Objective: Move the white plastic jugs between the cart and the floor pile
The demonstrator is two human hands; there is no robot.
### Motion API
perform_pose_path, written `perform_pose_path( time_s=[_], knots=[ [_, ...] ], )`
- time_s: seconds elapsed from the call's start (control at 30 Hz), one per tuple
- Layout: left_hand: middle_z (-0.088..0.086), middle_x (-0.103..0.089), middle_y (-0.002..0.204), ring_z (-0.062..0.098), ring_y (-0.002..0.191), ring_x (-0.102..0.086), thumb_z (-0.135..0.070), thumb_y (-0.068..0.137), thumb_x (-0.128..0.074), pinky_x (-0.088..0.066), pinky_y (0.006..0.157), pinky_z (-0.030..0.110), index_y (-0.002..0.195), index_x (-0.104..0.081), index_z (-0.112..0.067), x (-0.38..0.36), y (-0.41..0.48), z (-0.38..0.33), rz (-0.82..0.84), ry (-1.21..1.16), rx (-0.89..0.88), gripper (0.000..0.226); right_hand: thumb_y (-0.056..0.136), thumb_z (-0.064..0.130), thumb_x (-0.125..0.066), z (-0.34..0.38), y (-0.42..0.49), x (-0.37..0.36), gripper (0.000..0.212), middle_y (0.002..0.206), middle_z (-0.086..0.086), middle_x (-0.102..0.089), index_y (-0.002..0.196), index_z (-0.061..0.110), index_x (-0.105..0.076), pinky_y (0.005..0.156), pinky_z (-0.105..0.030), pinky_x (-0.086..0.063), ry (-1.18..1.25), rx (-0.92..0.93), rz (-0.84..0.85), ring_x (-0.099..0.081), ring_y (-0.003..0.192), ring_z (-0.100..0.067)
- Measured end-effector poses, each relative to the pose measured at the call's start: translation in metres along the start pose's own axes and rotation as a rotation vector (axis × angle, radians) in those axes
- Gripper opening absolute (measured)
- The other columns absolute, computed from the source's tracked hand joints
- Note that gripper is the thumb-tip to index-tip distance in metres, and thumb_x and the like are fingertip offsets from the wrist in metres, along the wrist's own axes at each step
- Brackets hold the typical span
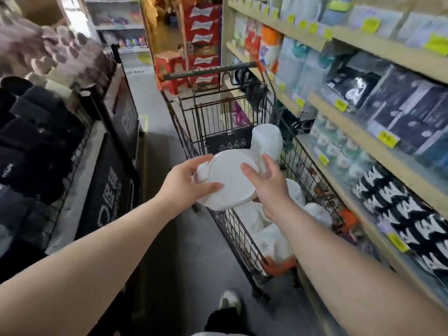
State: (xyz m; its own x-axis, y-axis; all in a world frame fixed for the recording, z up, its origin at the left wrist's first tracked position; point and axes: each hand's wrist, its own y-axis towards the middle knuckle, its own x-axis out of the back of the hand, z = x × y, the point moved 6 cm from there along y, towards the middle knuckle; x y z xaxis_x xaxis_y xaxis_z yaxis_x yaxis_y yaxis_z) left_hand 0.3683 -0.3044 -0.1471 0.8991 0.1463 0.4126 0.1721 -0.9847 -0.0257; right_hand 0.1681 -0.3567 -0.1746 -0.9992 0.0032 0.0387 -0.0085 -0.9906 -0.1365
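I hold a round white plastic container (229, 181) with side clips, lid facing me, above the near left corner of a black wire shopping cart (194, 132). My left hand (186, 183) grips its left edge, thumb across the lid. My right hand (265, 177) cups its right side, fingers fairly straight against the lid and rim. Inside the cart lie several more white containers (268, 141) and a dark box (229, 139).
Wooden shelves (378, 122) on the right carry packaged goods with yellow price tags. Dark bins of black clothing (36, 132) stand on the left. Red beer cases (203, 40) are stacked at the aisle's far end. My shoe (229, 300) is on the grey floor.
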Motion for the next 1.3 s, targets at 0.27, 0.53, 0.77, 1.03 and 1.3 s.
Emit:
perform_pose_path(
  time_s=[0.27, 0.53, 0.77, 1.03, 1.3],
  knots=[
    [-0.016, -0.057, 0.122, 0.014, 0.115, -0.055, -0.031, 0.068, -0.087, -0.050, 0.101, 0.041, 0.132, -0.054, -0.042, -0.042, 0.166, 0.007, 0.165, 0.073, 0.000, 0.073, 0.051, 0.065, -0.078, -0.012, 0.140, 0.002, 0.095, 0.133, 0.006, -0.055, 0.137, 0.038, -0.047, 0.099, -0.047, -0.050, 0.025, -0.154, -0.145, -0.057, 0.117, -0.017],
    [-0.017, -0.055, 0.103, -0.004, 0.078, -0.057, -0.033, 0.062, -0.091, -0.046, 0.059, 0.007, 0.136, -0.042, -0.043, -0.090, 0.304, 0.042, 0.531, 0.213, 0.015, 0.089, 0.052, 0.063, -0.076, -0.051, 0.227, -0.009, 0.087, 0.130, 0.009, -0.058, 0.131, 0.038, -0.049, 0.099, -0.043, -0.050, 0.087, -0.284, -0.377, -0.059, 0.114, -0.015],
    [-0.003, -0.028, 0.148, 0.016, 0.133, -0.040, -0.058, 0.036, -0.091, -0.035, 0.113, 0.041, 0.149, -0.022, -0.041, -0.146, 0.400, 0.084, 0.906, 0.446, -0.106, 0.133, 0.082, 0.039, -0.075, -0.104, 0.282, -0.021, 0.085, 0.152, 0.003, -0.038, 0.151, 0.020, -0.029, 0.109, -0.034, -0.040, 0.173, -0.433, -0.681, -0.044, 0.134, -0.015],
    [-0.004, -0.030, 0.147, 0.015, 0.136, -0.031, -0.038, 0.053, -0.094, -0.026, 0.108, 0.028, 0.150, -0.022, -0.040, -0.185, 0.457, 0.123, 1.096, 0.559, -0.182, 0.121, 0.084, 0.043, -0.071, -0.155, 0.308, -0.043, 0.084, 0.153, 0.006, -0.034, 0.152, 0.026, -0.025, 0.109, -0.041, -0.040, 0.310, -0.578, -0.893, -0.043, 0.132, -0.016],
    [0.001, -0.029, 0.157, 0.017, 0.145, -0.024, -0.025, 0.059, -0.092, -0.022, 0.118, 0.035, 0.152, -0.029, -0.028, -0.173, 0.469, 0.101, 1.080, 0.637, -0.269, 0.112, 0.085, 0.044, -0.067, -0.139, 0.302, -0.051, 0.080, 0.131, 0.008, -0.038, 0.150, 0.030, -0.022, 0.088, -0.047, -0.050, 0.258, -0.731, -0.725, -0.047, 0.114, -0.024]
  ],
)
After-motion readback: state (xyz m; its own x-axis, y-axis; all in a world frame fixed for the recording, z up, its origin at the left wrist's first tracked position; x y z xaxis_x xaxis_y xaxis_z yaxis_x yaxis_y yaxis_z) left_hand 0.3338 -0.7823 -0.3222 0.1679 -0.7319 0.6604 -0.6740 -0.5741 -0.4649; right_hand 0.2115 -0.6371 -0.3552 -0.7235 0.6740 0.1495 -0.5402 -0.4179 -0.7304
